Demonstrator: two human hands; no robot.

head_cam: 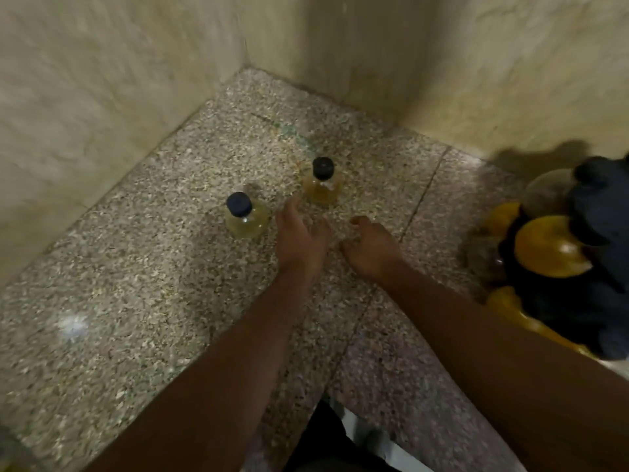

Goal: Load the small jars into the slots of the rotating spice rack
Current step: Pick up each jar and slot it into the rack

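Two small clear jars with dark caps and yellowish contents stand upright on the speckled granite counter [143, 301]. One jar [244, 215] is just left of my left hand [299, 236]. The other jar [321, 181] stands a little beyond my fingertips. My left hand reaches forward with fingers apart and holds nothing. My right hand [371, 245] hovers beside it, fingers loosely curled, nothing visible in it. The rotating spice rack [558, 253] sits at the right edge, dark with yellow parts and several jars in it. The frame is blurred.
The counter ends in a corner of beige walls [102, 80] behind and to the left of the jars. A seam [422, 195] runs across the granite right of my hands. The counter's front edge [337, 403] lies near my elbows.
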